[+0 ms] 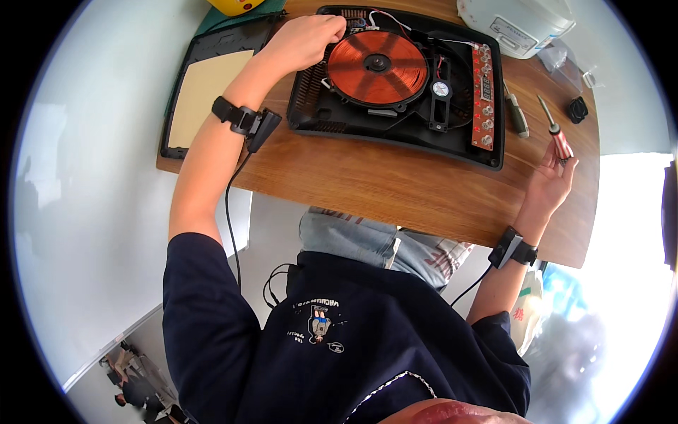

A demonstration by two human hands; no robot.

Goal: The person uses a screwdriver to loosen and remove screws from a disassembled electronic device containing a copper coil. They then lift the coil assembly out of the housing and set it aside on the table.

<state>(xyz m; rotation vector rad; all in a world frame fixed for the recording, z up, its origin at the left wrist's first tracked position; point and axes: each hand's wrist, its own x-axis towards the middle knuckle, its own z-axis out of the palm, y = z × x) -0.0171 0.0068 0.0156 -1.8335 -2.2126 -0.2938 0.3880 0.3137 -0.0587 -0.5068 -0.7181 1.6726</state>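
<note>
An opened induction cooker point(325, 131) lies on the table in front of me, its black base showing a round copper coil point(346, 60). Along its right side runs a red circuit board point(482, 106) with a small display. My left hand point(307, 44) reaches over the far left part of the base, fingers curled together beside the coil's edge; what they hold, if anything, is hidden. Near the table's right edge, my right hand point(552, 180) grips a screwdriver point(561, 143) by its red and white handle, the metal shaft pointing away from me.
A black-framed cover panel point(212, 92) with a beige sheet lies at left. To the right of the base rests a grey-handled tool point(518, 116). Farther right are a coiled black cord point(578, 109) and a clear plastic bag point(561, 67). A pale appliance point(519, 25) stands at the back.
</note>
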